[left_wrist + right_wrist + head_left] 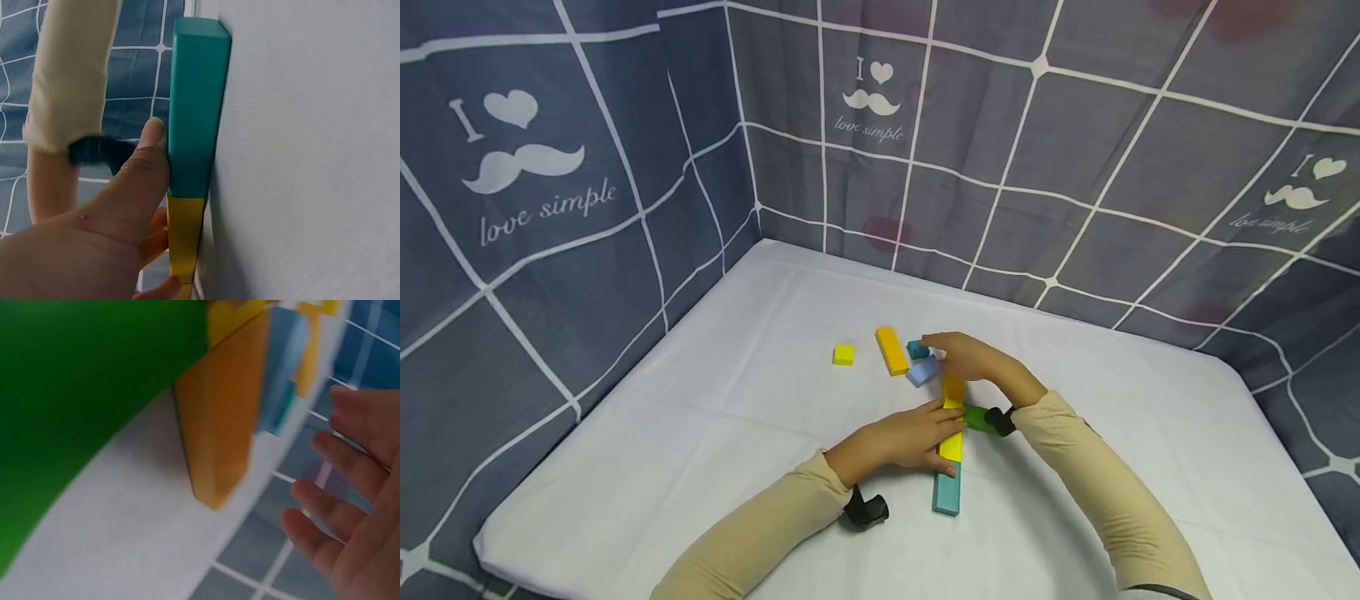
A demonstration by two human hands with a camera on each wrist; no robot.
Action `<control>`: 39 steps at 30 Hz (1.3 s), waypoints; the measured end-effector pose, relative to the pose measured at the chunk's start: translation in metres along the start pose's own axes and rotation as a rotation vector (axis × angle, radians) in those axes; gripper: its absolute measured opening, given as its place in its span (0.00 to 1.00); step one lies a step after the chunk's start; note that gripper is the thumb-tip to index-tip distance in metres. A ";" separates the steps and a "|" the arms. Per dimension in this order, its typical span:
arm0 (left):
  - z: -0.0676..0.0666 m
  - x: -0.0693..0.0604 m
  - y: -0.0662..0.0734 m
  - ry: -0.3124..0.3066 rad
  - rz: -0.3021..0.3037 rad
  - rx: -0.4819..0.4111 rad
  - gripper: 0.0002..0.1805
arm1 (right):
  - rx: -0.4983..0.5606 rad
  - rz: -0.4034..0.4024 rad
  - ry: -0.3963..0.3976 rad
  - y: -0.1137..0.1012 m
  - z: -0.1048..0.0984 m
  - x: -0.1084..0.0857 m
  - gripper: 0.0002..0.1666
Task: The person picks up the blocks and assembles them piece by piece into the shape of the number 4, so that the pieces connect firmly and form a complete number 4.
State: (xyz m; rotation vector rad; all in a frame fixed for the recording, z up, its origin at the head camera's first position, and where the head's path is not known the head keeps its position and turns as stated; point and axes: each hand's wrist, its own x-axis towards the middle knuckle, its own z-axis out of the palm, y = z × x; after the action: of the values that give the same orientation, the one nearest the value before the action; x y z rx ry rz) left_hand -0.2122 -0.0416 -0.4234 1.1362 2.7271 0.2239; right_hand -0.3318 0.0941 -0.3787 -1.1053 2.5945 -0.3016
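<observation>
A row of blocks lies end to end on the white surface: a teal block [947, 493], a yellow block [951, 447] and an orange block [953, 390]. My left hand [910, 437] lies over the yellow part with its fingers spread; in the left wrist view its thumb touches the side of the teal block [197, 112]. A green block [980, 418] sits against the row's right side. My right hand [973, 358] is above the far end of the row, near the small blocks; in the right wrist view its fingers are extended, holding nothing, beyond the orange block [222, 412].
Left of the row's far end are a light blue block [922, 371], a small dark teal block [917, 350], a separate orange block [892, 351] and a small yellow block [843, 355]. A grey-blue checked curtain [955, 150] stands behind the white table [715, 433].
</observation>
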 end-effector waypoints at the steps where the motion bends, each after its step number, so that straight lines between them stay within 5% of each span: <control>1: 0.001 0.000 0.000 0.001 -0.001 -0.008 0.40 | 0.023 -0.014 0.031 0.000 0.000 -0.009 0.28; 7: 0.003 0.002 -0.002 0.001 -0.011 -0.068 0.39 | 0.155 -0.001 0.069 0.006 0.008 -0.068 0.38; 13: -0.001 0.001 -0.004 -0.020 -0.039 -0.099 0.40 | 0.269 0.064 0.040 0.010 0.023 -0.098 0.50; 30: 0.002 -0.001 -0.006 0.054 -0.022 -0.135 0.43 | 0.298 0.113 0.014 0.004 0.039 -0.105 0.45; 35: -0.003 -0.003 -0.013 0.102 -0.044 -0.171 0.39 | 0.322 0.090 0.048 0.000 0.045 -0.102 0.52; 39: -0.008 0.000 -0.023 0.214 -0.072 -0.146 0.32 | 0.278 0.085 0.037 -0.008 0.053 -0.100 0.64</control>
State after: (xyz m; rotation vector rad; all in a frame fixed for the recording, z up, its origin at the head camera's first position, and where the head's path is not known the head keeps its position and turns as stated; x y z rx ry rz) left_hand -0.2292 -0.0583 -0.4207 1.0265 2.8706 0.5548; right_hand -0.2422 0.1576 -0.4066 -0.8979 2.5241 -0.6453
